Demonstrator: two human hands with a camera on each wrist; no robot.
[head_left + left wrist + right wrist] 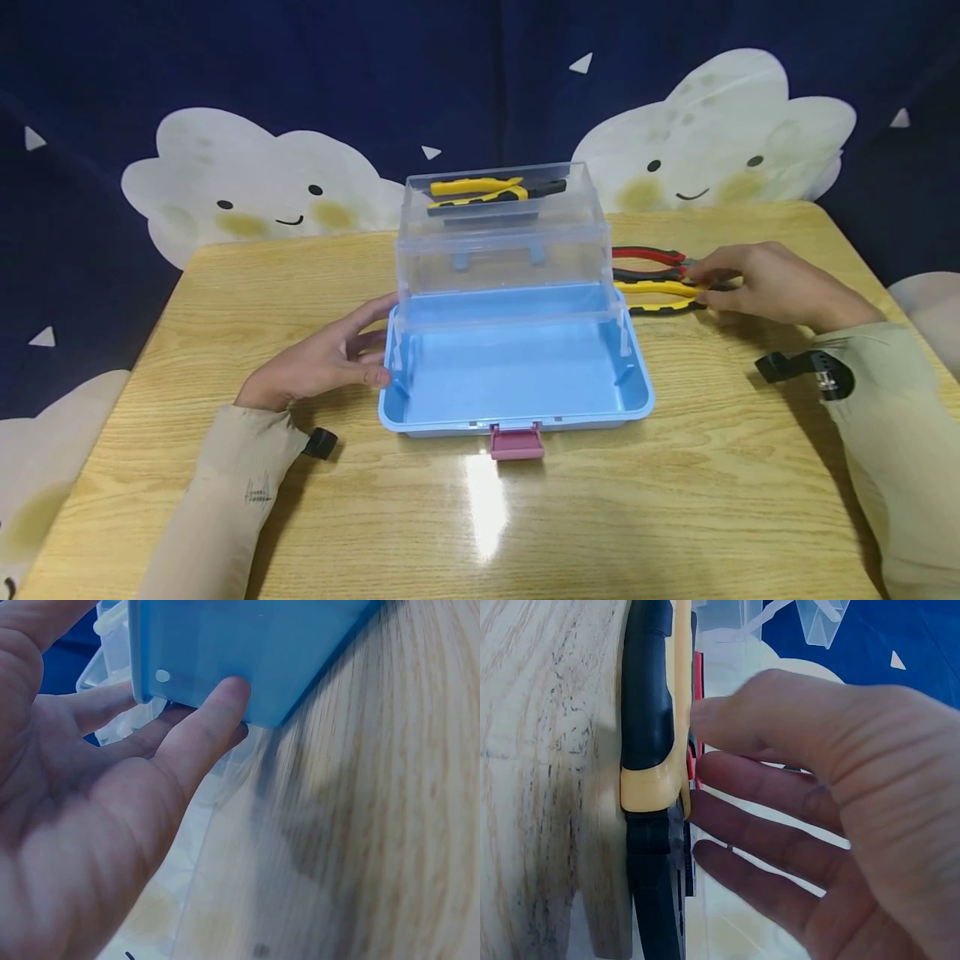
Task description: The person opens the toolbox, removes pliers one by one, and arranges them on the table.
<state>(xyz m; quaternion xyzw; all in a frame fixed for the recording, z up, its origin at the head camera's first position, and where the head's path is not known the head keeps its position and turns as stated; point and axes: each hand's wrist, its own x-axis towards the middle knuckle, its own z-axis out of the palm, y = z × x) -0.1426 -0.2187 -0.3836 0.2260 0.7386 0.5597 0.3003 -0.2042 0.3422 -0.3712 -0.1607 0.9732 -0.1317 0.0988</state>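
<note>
A light blue toolbox stands open on the table, its clear trays raised at the back. My left hand is at the box's left end; in the left wrist view the thumb rests on the blue end wall, with other fingers near its far corner. To the right of the box lie red-and-black pliers and yellow-and-black pliers. My right hand reaches over their jaw ends. In the right wrist view its fingers are extended, tips right beside the yellow-and-black pliers.
Another pair of yellow-and-black pliers lies in the top clear tray. A pink latch hangs at the box's front. The wooden table ends at a dark blue cloth with cloud pictures behind it.
</note>
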